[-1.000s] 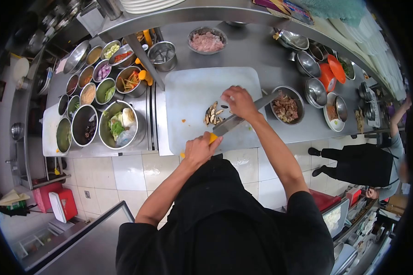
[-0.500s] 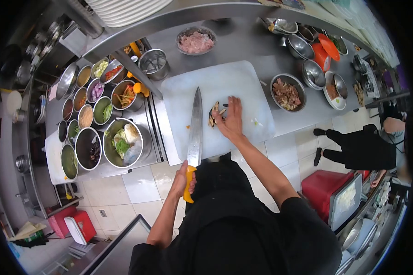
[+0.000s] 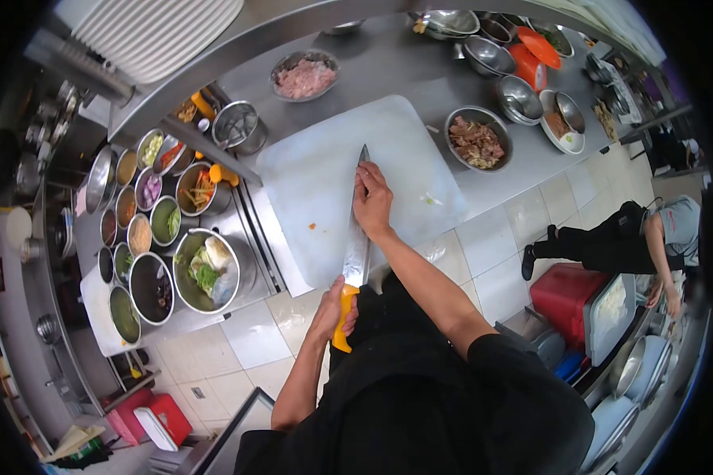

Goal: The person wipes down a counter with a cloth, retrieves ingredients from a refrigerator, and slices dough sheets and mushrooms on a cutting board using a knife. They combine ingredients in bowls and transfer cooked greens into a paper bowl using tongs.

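Note:
My left hand [image 3: 337, 314] is wrapped round the yellow handle of a large kitchen knife [image 3: 356, 257]. Its long blade points away from me over the white cutting board [image 3: 301, 170]. My right hand [image 3: 372, 198] lies over the blade near its tip, fingers curled together against it. Whatever those fingers hold is hidden. A few orange scraps [image 3: 312, 226] are on the board left of the blade, and pale green bits [image 3: 429, 199] lie to the right.
Left of the board stand several metal containers of cut vegetables and seasonings, including a large pot [image 3: 238, 281]. Bowls of pale raw meat [image 3: 305, 77] and darker meat pieces [image 3: 477, 146] sit behind and right. A person [image 3: 610, 237] stands at far right, near a red bin [image 3: 566, 297].
My right hand has moved left from the board onto the blade and its fingers have curled. The dark-edged slices beside it no longer show. The view has shifted.

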{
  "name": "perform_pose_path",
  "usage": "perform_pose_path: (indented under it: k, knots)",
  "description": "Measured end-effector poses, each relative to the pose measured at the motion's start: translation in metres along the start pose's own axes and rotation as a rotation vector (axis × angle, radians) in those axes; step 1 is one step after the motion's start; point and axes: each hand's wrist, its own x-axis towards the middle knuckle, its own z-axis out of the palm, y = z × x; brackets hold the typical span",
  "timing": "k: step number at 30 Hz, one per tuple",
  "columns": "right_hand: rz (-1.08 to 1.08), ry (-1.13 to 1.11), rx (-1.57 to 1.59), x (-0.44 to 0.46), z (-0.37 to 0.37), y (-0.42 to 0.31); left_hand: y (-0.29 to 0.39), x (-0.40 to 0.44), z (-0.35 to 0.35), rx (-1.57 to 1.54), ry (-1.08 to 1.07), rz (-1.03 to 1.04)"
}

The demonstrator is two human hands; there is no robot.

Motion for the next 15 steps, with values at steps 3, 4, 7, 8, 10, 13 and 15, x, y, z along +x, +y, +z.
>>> perform_pose_path:
  k: [3,4,7,8,10,13,15]
  knots:
    - [-0.023,0.097,-0.002,0.03,-0.025,-0.001,0.021,0.004,0.021,0.029,-0.045,0.008]
    - [-0.027,0.13,-0.001,0.044,-0.036,0.0,0.03,0.006,0.032,0.034,-0.063,0.011]
    - [-0.023,0.182,0.013,0.093,-0.087,-0.004,0.059,0.02,0.076,0.16,-0.096,0.071]
    - [-0.093,0.253,-0.065,0.109,-0.102,0.004,0.069,0.025,0.094,0.191,-0.105,0.07]
    - [-0.172,0.333,-0.18,0.138,-0.133,0.033,0.085,0.036,0.125,0.253,-0.127,0.069]
    - [-0.099,0.349,-0.293,0.165,-0.168,0.079,0.094,0.052,0.159,0.357,-0.065,0.114]
    - [-0.083,0.273,-0.404,0.172,-0.181,0.104,0.093,0.055,0.164,0.381,-0.012,0.124]
